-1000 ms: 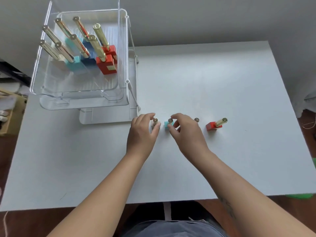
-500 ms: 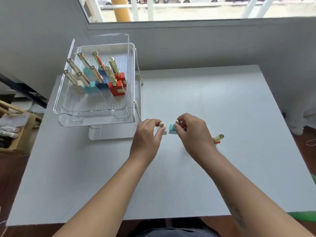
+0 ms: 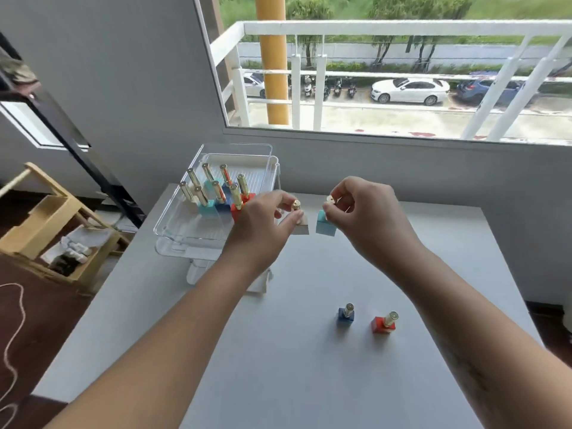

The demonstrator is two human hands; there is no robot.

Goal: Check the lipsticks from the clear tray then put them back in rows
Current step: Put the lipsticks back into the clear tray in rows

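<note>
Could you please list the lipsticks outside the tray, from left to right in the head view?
White lipstick in the left hand → teal lipstick in the right hand → blue lipstick → red lipstick.

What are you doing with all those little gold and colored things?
A person is checking lipsticks. The left hand pinches a white-based lipstick and the right hand pinches a light blue lipstick, both held above the white table. A dark blue lipstick and a red lipstick stand on the table, nearer the person. More lipsticks stand in rows in the clear tray on the left.
</note>
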